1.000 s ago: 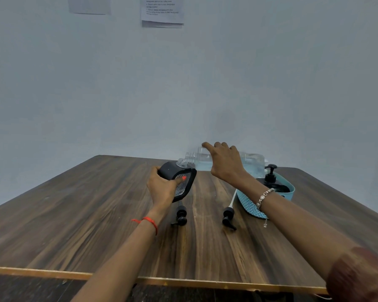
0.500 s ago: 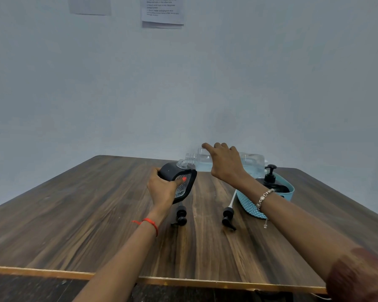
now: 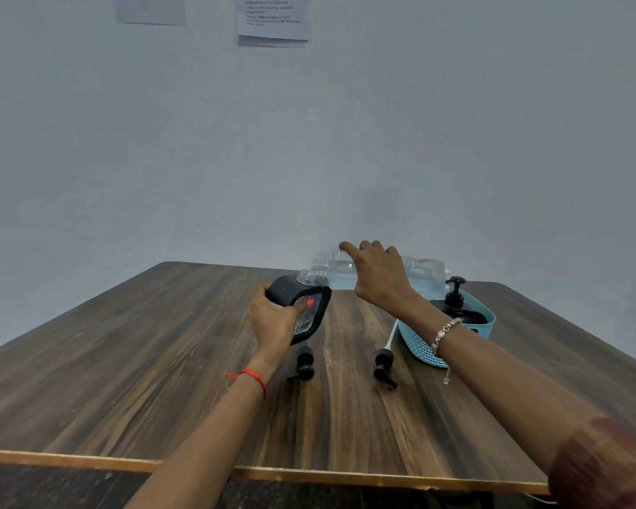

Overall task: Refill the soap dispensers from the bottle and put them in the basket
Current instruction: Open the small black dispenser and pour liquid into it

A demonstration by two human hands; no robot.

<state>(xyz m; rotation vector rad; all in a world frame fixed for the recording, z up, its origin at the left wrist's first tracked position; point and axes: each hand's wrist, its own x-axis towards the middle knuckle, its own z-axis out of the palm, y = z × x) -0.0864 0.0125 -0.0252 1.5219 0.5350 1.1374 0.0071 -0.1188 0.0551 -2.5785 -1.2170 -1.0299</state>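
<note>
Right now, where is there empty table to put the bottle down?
The whole left side of the table is bare, left of the left hand. The near strip below the two pump heads is bare too. It is crowded on the right around the basket, dispensers and bottle.

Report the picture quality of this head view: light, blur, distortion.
Head view: soft, even light with faint shadows; wide-angle bend stretches the table edges and forearms; the notice on the wall is too blurred to read; the clear bottle fades into the pale wall; the dispenser in the left hand looks sharp.
</note>
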